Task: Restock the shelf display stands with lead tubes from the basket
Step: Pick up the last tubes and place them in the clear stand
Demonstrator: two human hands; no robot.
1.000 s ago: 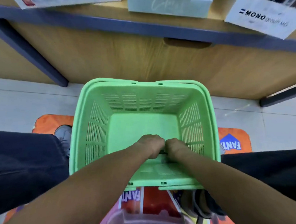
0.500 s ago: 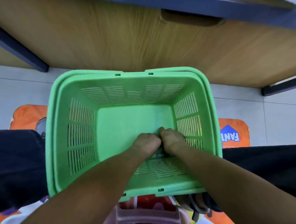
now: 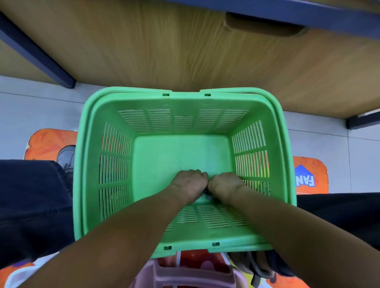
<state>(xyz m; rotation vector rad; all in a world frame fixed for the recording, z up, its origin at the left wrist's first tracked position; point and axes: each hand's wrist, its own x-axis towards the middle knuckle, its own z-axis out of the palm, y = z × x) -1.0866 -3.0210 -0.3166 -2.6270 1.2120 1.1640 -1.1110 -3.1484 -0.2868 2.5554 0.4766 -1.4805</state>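
A green slatted plastic basket (image 3: 91, 160) sits on the floor between my knees, below the wooden shelf front. Both my hands reach down to its floor near the front wall. My left hand (image 3: 188, 182) and my right hand (image 3: 223, 185) are curled side by side, knuckles touching. Something small and dark (image 3: 206, 194) shows between and under them; my fingers hide most of it, so I cannot make out what it is. The rest of the basket floor shows only bare green plastic.
A wooden shelf panel (image 3: 189, 49) with dark blue rails rises right behind the basket. An orange printed floor mat (image 3: 310, 178) lies under it. My dark trouser legs flank the basket. A pink plastic stool (image 3: 190, 278) stands beneath me.
The view has tipped down, so the boxes on the shelf have left the frame. My hands stay bunched together at the basket's floor near the front wall.
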